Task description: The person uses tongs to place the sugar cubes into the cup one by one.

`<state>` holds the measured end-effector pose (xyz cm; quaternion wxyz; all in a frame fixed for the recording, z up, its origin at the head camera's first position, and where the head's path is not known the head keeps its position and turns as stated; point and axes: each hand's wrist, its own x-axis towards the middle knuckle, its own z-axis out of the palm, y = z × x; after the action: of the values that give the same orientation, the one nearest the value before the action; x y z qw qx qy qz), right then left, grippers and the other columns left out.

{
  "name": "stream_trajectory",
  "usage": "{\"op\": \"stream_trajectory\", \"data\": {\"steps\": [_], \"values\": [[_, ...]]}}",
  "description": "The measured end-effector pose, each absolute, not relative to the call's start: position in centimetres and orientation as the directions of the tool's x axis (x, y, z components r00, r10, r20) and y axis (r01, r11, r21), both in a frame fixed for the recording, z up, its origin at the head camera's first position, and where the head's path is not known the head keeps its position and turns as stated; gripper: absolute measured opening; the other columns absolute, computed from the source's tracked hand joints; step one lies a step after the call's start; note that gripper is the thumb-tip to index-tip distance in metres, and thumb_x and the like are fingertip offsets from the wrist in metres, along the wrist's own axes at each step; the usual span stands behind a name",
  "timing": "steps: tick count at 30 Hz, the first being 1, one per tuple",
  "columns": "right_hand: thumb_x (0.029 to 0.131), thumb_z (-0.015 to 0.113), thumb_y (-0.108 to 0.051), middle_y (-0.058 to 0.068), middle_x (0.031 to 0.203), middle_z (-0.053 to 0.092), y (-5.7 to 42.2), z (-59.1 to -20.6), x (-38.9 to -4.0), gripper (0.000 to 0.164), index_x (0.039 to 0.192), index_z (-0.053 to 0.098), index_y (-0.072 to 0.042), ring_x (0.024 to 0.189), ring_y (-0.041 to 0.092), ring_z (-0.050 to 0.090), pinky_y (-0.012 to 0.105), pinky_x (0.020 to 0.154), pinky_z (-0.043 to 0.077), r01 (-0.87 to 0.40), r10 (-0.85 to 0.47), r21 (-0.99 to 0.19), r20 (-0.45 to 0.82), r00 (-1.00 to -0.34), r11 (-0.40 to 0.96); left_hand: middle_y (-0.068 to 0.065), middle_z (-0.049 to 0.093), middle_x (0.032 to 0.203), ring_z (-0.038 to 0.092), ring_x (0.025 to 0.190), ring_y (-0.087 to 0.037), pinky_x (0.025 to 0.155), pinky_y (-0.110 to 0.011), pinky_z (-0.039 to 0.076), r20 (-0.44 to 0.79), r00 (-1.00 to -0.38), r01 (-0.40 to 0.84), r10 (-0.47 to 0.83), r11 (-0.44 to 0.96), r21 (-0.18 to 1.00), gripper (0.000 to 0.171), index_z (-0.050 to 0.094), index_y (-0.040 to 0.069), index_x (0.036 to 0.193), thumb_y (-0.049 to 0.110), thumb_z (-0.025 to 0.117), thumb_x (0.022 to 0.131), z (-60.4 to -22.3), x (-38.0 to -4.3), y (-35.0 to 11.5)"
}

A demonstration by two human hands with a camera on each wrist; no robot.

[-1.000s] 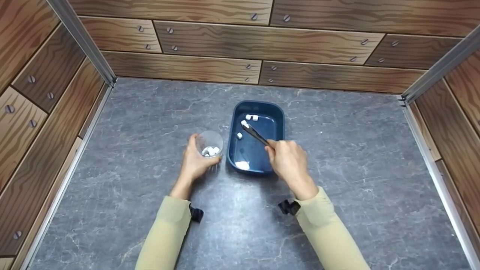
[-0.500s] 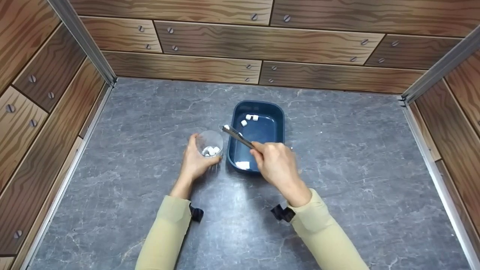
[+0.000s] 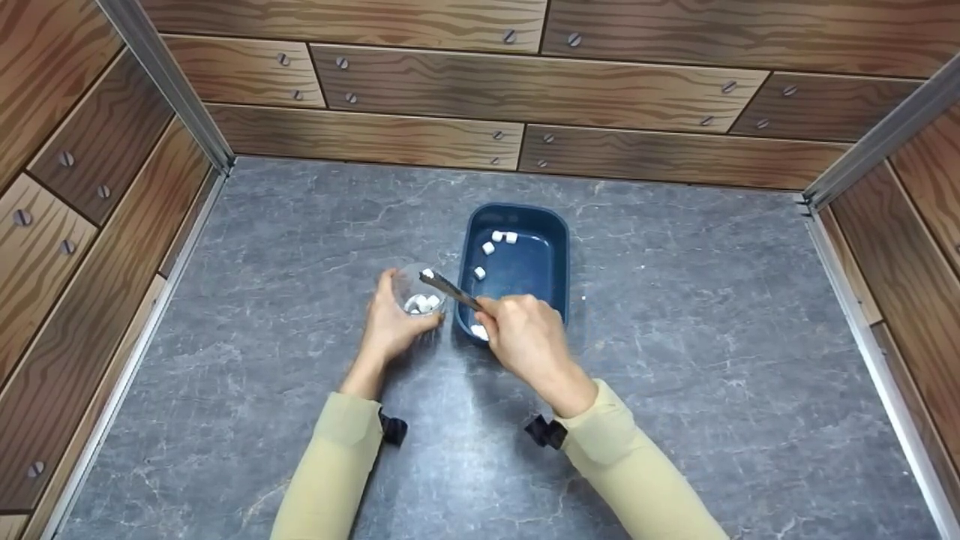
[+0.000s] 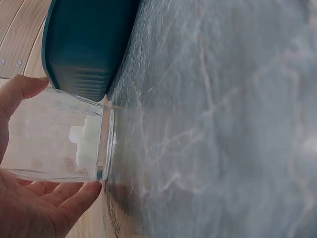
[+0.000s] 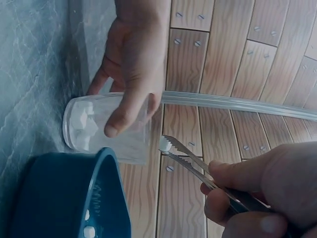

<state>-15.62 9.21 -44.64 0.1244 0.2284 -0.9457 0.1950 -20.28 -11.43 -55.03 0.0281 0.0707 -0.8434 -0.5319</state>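
Observation:
My left hand [image 3: 388, 324] grips a clear cup [image 4: 39, 134] that stands upright on the grey tabletop, thumb on one side and fingers on the other. Several white cubes [image 5: 83, 124] lie at the cup's bottom. Between finger and thumb my right hand [image 3: 529, 334] holds small metal tongs [image 5: 190, 163] with serrated tips. A single white cube [image 5: 165, 144] is pinched at those tips; in the head view it overlaps the cup's mouth, and in the right wrist view it is just outside the rim. Beside the cup is a dark blue tub [image 3: 567, 247] with several white cubes [image 3: 488, 247] inside.
The grey marbled tabletop [image 3: 690, 315] is bounded by wood-patterned panels [image 3: 420, 82] at the back and both sides. Metal profiles [image 3: 885, 124] run along the corners. The tub's near left wall stands close to the cup, and my right forearm reaches past its near end.
My right hand has moved left, carrying the tongs and a white cube from inside the tub, over its left rim, to the cup. The left hand and cup have stayed put.

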Motion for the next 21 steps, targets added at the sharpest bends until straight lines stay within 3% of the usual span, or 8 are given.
{"op": "stream_trajectory", "data": {"steps": [8,15,21], "values": [[0.093,0.068,-0.023,0.005,0.077,0.070,9.6,-44.9,-16.0,0.019,0.105,0.074,-0.010,0.064,0.025,0.065,0.040,0.049,0.051,-0.449,-0.360,-0.358,0.289,-0.887,0.818,-0.025,0.052,0.133,0.051,0.119,-0.038,0.103,-0.048,0.041,-0.020,-0.989,-0.081,-0.148,0.417,0.905,0.108,0.034,0.002,0.146,0.021,0.091,0.056,-55.1,-20.4,-11.5],[0.092,0.069,-0.023,0.001,0.074,0.067,11.1,-44.8,-16.5,0.014,0.097,0.073,-0.011,0.056,0.017,0.056,0.035,0.045,0.045,-0.371,-0.287,-0.433,0.248,-0.925,0.822,-0.025,0.053,0.131,0.051,0.119,-0.037,0.103,-0.047,0.040,-0.011,-0.989,-0.071,-0.147,0.414,0.908,0.104,0.036,0.001,0.144,0.020,0.089,0.057,-55.0,-20.3,-11.5],[0.092,0.069,-0.024,0.005,0.073,0.065,12.7,-44.9,-16.9,0.018,0.103,0.073,-0.009,0.054,0.018,0.053,0.034,0.044,0.043,-0.262,-0.201,-0.474,0.175,-0.964,0.841,-0.026,0.053,0.130,0.051,0.118,-0.038,0.102,-0.047,0.041,-0.006,-0.989,-0.069,-0.149,0.419,0.905,0.103,0.037,0.003,0.143,0.020,0.090,0.056,-55.1,-20.3,-11.4]]}}
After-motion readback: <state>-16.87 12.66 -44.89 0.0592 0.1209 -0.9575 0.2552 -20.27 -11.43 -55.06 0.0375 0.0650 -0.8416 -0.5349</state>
